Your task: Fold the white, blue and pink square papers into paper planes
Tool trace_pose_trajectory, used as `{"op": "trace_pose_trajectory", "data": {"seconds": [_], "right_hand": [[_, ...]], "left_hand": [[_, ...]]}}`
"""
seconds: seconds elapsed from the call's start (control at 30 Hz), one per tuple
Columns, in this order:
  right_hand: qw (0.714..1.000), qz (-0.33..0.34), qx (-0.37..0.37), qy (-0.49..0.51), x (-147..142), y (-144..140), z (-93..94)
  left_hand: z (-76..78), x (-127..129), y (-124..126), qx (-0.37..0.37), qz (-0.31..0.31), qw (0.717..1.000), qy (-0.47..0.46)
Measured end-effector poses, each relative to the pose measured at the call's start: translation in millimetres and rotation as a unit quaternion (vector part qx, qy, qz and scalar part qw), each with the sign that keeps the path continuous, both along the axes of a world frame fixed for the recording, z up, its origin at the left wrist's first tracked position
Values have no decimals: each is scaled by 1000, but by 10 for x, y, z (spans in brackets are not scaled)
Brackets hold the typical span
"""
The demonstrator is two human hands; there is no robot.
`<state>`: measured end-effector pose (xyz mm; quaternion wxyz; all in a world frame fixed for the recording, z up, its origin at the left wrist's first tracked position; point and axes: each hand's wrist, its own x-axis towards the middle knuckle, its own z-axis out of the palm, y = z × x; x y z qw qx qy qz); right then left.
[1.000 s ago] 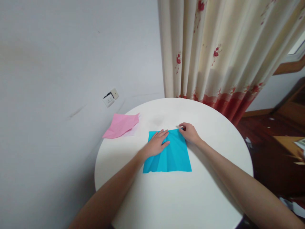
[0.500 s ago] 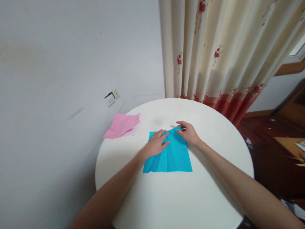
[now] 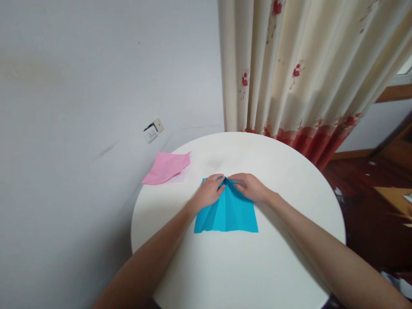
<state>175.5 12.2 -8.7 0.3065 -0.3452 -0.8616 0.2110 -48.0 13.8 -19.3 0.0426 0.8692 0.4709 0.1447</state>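
Observation:
A sheet of blue paper (image 3: 225, 219) with several creases fanning down from its far edge lies on the round white table (image 3: 238, 266). At that far edge, near the middle, the paper is gathered into a small raised fold. My left hand (image 3: 210, 191) grips the paper just left of this fold, thumb on top and fingers bent over the edge. From the other side, my right hand (image 3: 252, 186) pinches the far edge between thumb and fingers. The fingertips of both hands nearly meet at the fold. Part of the far edge is hidden beneath the hands.
Pink paper (image 3: 167, 167) lies over a paler sheet (image 3: 180, 176) at the table's far left. A wall with a socket (image 3: 150, 133) stands close on the left. Behind the table hangs a flowered curtain (image 3: 289, 86). A brown board (image 3: 391, 199) is low on the right.
My right hand has moved left along the far edge to meet the left hand. The paper's middle there has bunched up into a raised fold.

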Motion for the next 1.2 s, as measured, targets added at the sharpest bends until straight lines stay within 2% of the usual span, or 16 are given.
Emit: {"op": "trace_pose_trajectory", "data": {"seconds": [0.13,0.33,0.47,0.6,0.7,0.83,0.93,1.07,1.2], "right_hand": [[995,56,16,-78,-31,-81,72],[991,60,15,-116,-32,-86,87],[992,56,7,-115,-30,-41,38],[992,61,8,-108,-15,7,-18],[987,1,-6,-158,50,48,-43],[957,-123,-100,-243,206,97,-29],[942,-156,-131,-266,318,126,-3],[943,-159,-134,-260,359,156,-13],[948,-235,-107,-186,186,145,-90]], "left_hand": [[-12,-17,26,3,24,1000,9],[16,-10,24,-10,61,998,4],[40,24,-29,-22,16,999,16],[18,26,-70,-79,-41,995,45],[-5,4,-74,-98,-47,992,60],[-6,-14,-66,-100,-56,991,72],[8,-11,-67,-105,-60,989,80],[21,-6,-73,-107,-61,989,82],[10,-9,-70,-101,-64,989,85]]}}
